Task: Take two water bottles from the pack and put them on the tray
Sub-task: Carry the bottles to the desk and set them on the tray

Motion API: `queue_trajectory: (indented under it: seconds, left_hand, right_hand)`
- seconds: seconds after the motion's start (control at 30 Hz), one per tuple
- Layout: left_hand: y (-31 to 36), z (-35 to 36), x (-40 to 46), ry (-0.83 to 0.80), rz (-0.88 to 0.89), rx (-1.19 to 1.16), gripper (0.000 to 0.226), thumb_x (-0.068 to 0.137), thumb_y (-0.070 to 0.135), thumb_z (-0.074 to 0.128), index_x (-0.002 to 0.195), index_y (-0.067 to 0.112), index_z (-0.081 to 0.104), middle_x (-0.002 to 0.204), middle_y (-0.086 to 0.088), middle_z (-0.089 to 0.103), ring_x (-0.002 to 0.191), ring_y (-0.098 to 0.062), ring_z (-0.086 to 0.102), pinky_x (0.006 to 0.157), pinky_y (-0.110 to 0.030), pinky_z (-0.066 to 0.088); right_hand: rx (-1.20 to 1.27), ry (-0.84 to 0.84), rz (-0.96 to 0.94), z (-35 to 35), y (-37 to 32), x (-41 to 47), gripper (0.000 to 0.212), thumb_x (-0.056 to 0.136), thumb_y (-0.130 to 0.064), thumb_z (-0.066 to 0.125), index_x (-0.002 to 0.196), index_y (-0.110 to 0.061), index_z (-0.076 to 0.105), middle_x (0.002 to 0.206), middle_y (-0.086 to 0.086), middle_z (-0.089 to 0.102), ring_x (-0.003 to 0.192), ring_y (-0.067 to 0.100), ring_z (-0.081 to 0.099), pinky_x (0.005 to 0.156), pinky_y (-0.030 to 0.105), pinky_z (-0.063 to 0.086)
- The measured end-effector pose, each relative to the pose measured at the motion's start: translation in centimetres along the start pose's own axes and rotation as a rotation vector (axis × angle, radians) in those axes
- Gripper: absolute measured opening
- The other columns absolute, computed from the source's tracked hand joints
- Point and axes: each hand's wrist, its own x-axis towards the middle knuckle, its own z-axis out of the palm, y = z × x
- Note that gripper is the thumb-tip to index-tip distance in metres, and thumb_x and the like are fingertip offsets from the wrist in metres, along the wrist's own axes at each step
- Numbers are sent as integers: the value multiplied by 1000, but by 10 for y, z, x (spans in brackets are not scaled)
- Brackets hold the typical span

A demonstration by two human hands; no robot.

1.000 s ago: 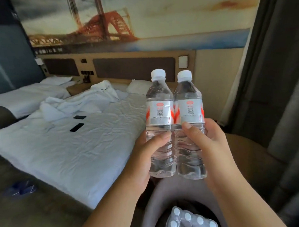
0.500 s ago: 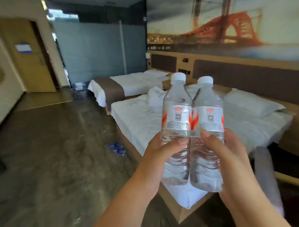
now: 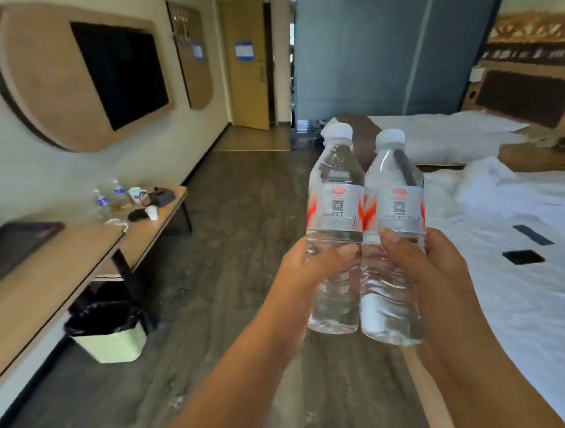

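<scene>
Bottles stand upright, touching: left bottle (image 3: 335, 229) clasped in the left hand (image 3: 307, 273), right bottle (image 3: 392, 238) in the right hand (image 3: 434, 269). A dark flat thing (image 3: 12, 250), perhaps the tray, lies near left on the tabletop (image 3: 45, 287), nearer the left hand.

Two bare forearms, no sleeves; left grip (image 3: 307, 273) and right grip (image 3: 434, 269) ungloved, ringless.
</scene>
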Motion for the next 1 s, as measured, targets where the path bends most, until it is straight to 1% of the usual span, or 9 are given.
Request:
queue_trajectory:
  seconds: [0.13,0.2,0.33,0.43,0.5,0.6,0.73,0.87,1.0]
  left_hand:
    - [11,-50,43,160,55,34,43,94,18,63,137,9,64,135,-28,68,125,-49,65,110,-72,44]
    - [19,-75,62,238,79,42,41,94,18,65,135,13,67,134,-23,71,125,-46,66,111,-70,44]
    - [35,-130,90,430,119,67,39,90,22,68,129,19,71,127,-13,77,119,-34,73,108,-60,50]
    - [42,-180,103,571,124,103,39,86,29,72,124,25,74,120,-2,80,113,-20,76,101,-47,52]
    - [46,-217,110,630,138,104,36,85,29,72,120,26,75,118,0,81,111,-18,76,99,-43,52]
    - [51,-279,126,690,172,100,36,86,25,70,121,24,75,119,-3,81,111,-18,76,98,-41,53]
    - [66,-366,151,710,194,102,40,90,23,72,130,24,71,128,-5,77,121,-25,72,109,-51,49]
    - [83,-445,177,764,183,102,45,84,28,77,129,27,71,123,1,79,115,-20,75,109,-50,51]
    - [95,-518,210,784,203,139,52,91,29,72,141,20,61,136,-9,72,128,-33,67,114,-62,44]
  right_hand:
    - [26,-153,65,47,30,70,59,77,-45,86,126,-21,65,111,4,82,93,27,83,78,48,65]
    - [43,-235,100,75,37,105,57,75,-47,79,125,-23,64,109,1,82,91,23,83,72,38,67]
    - [44,-413,163,137,53,164,29,81,-36,72,107,-27,64,88,-7,82,76,7,82,51,17,59]
    - [14,-491,201,193,74,194,35,77,-40,74,108,-27,66,92,-6,83,82,13,83,58,24,64]
    - [8,-529,218,234,93,211,32,86,-34,75,114,-22,67,100,0,83,88,21,83,67,35,67]
    - [8,-577,228,297,120,235,42,82,-36,77,119,-19,67,104,3,83,91,25,83,72,40,66]
    - [-4,-630,213,380,146,268,43,84,-37,75,123,-22,67,107,1,83,93,23,83,76,43,65]
    - [-5,-668,188,458,159,300,50,75,-41,75,120,-21,67,107,5,83,94,27,82,78,47,64]
    - [0,-692,197,526,183,337,48,75,-42,76,118,-22,67,108,4,83,94,25,82,79,46,64]
